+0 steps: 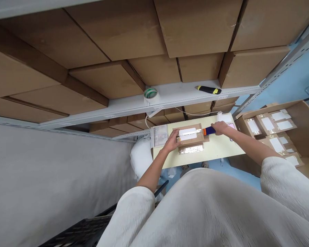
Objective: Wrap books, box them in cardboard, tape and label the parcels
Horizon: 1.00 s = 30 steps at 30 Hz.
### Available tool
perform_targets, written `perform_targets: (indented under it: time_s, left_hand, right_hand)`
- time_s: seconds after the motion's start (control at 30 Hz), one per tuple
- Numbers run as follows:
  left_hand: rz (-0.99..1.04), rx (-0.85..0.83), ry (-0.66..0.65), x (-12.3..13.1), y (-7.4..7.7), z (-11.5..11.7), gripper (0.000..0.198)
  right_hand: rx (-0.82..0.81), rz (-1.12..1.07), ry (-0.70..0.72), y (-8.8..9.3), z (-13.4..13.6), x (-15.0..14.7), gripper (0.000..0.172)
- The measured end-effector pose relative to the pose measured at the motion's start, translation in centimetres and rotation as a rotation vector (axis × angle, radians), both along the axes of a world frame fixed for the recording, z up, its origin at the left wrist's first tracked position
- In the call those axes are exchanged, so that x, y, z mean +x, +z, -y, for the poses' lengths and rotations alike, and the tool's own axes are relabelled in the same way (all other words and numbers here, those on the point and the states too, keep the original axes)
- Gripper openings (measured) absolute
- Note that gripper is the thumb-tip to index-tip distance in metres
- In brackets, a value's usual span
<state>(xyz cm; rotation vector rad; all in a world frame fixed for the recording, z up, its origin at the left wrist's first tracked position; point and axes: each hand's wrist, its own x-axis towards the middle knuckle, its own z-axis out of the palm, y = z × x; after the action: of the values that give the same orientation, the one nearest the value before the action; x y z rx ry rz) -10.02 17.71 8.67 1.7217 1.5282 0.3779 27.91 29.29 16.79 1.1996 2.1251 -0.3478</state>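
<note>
Both arms (151, 171) outstretched, right hand (219, 128) clenched

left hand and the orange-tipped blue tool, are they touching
Apart: the head view shows the tool at one end of the box, the left hand at the other.

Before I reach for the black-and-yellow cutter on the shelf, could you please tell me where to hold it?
Probably by the thick black middle of the cutter, from the open front of the shelf: it lies roughly along the edge, boxes stand behind, and its narrow end points left.
</note>
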Motion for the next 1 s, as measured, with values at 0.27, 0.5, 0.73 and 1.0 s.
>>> perform_targets:
  time_s: [0.27,0.5,0.73,1.0]
  left_hand:
    - [-0.010,0.020,-0.040,0.1,-0.1,0.2,0.104]
    - [0.007,0.011,-0.042,0.1,-0.2,0.3,0.104]
    - [0.031,0.024,-0.041,0.3,0.1,0.4,0.106]
    - [0.039,0.019,-0.042,0.3,-0.3,0.2,0.106]
  right_hand:
    - [0.014,-0.016,0.018,-0.8,-0.8,-3.0,0.050]
    - [0.026,0.022,0.012,-0.8,-0.6,-6.0,0.047]
    - [0.144,0.086,0.000,-1.4,1.6,-7.0,0.053]
    - [0.265,0.056,-0.097,-1.9,4.3,-7.3,0.053]
